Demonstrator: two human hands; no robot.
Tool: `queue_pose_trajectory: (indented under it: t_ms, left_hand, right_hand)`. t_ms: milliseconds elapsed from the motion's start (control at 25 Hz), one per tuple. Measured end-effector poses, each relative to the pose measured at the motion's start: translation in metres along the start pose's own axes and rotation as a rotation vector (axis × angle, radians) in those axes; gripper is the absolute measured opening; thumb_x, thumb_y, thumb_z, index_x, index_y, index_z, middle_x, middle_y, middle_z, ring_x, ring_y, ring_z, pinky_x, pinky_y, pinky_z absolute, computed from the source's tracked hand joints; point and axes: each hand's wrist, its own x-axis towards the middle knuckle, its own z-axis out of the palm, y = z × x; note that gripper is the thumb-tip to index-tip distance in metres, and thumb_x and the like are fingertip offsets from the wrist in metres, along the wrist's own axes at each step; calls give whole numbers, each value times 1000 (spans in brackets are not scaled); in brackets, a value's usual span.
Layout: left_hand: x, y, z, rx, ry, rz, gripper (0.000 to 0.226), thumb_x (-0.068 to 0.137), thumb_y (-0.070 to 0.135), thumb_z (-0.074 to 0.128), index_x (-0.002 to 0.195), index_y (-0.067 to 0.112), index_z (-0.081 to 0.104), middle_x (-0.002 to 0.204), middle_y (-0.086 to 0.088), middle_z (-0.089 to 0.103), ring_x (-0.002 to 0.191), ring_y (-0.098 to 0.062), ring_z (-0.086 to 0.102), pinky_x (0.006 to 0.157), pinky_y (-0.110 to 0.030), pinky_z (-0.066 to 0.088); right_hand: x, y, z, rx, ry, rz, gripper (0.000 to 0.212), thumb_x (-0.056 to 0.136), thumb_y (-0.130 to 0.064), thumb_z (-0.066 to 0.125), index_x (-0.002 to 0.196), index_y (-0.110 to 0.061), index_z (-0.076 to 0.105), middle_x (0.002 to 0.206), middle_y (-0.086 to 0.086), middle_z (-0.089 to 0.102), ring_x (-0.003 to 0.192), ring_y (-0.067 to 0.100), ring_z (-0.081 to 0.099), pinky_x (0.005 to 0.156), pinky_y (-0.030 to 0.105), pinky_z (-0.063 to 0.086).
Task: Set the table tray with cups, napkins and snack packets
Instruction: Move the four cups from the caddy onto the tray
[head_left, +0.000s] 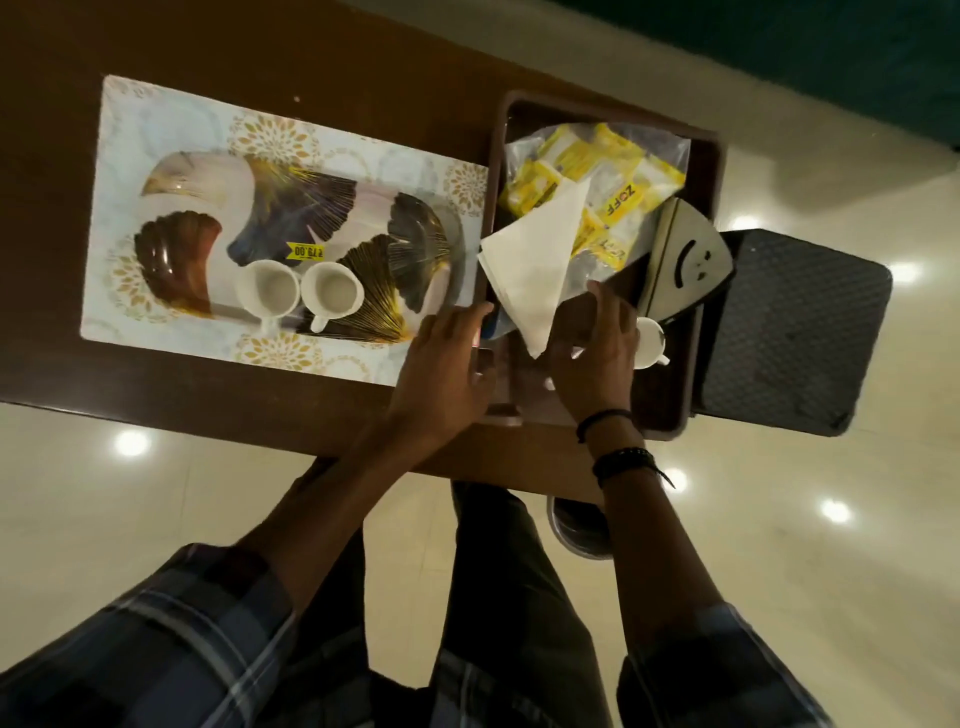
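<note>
A patterned serving tray lies on a pale placemat, with two white cups standing side by side at its near edge. To its right, a brown bin holds a clear bag of yellow snack packets, a third white cup and a folded white napkin. My right hand grips the napkin's lower corner and holds it tilted up over the bin. My left hand rests on the bin's left rim, fingers reaching toward the napkin's edge.
A metal napkin holder with a smiley cut-out leans in the bin's right side. A dark textured stool stands right of the brown table. Glossy floor lies below, and my legs stand at the table's near edge.
</note>
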Motion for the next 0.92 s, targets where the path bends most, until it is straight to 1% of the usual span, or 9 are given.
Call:
queue_pose_trajectory:
  t_ms: [120,200,240,320,400,480,720,800,920]
  left_hand:
    - [2,31,36,13,-130,58,65,79,23,68,137,14,41,134,-11,49,123,-29,47,100,-45,44]
    - [5,46,60,134,-143,93,68,77,31,70,137,18,40,135,-7,49,126,-28,45,104,-49,38]
    - [7,52,71,201,-149,102,70,76,33,70,137,18,40,135,-6,49,126,-27,45,104,-49,35]
    - [14,62,91,298,-177,126,77,76,34,71,141,17,34,138,-7,44,125,-28,45,98,-48,40]
    - [21,68,109,362,-209,138,85,75,35,72,144,15,26,142,-10,39,124,-30,44,89,-42,46]
    - [30,69,124,385,-240,109,85,77,35,72,145,16,24,142,-12,36,122,-32,44,88,-40,47]
    - [33,61,119,241,-249,110,72,77,26,73,139,14,38,136,-11,45,115,-32,52,87,-39,48]
    - [29,58,102,139,-223,69,74,72,29,75,136,14,41,132,-9,49,114,-30,54,88,-40,48]
    - [20,50,66,30,-142,50,78,69,35,77,135,14,42,130,-11,54,116,-30,55,91,-42,48]
  right_hand:
    - [13,37,-32,-64,-12,172,74,71,1,61,140,-16,41,142,14,37,131,35,34,106,43,35]
    - [23,63,-45,-144,-72,229,76,74,-6,68,142,-19,38,146,14,33,135,35,29,107,40,29]
    - [28,74,-49,-177,-115,228,79,74,-14,73,143,-21,36,145,14,34,135,36,29,107,40,28]
    - [36,90,-54,-192,-219,210,86,73,-29,77,146,-25,32,143,14,37,134,36,31,107,40,28]
    - [40,99,-55,-185,-303,195,86,76,-32,76,148,-27,29,141,15,39,132,37,34,107,41,31]
    - [42,105,-54,-208,-326,143,82,80,-30,72,148,-28,27,135,16,44,125,38,42,101,42,37]
    - [48,107,-49,-239,-257,44,59,85,-17,65,139,-21,42,122,19,53,111,39,55,86,38,45]
    - [45,104,-49,-214,-222,44,57,84,-16,65,137,-21,43,122,17,55,111,38,55,81,32,40]
    - [35,84,-48,-149,-150,36,58,81,-17,67,135,-20,45,124,14,56,112,34,54,80,25,33]
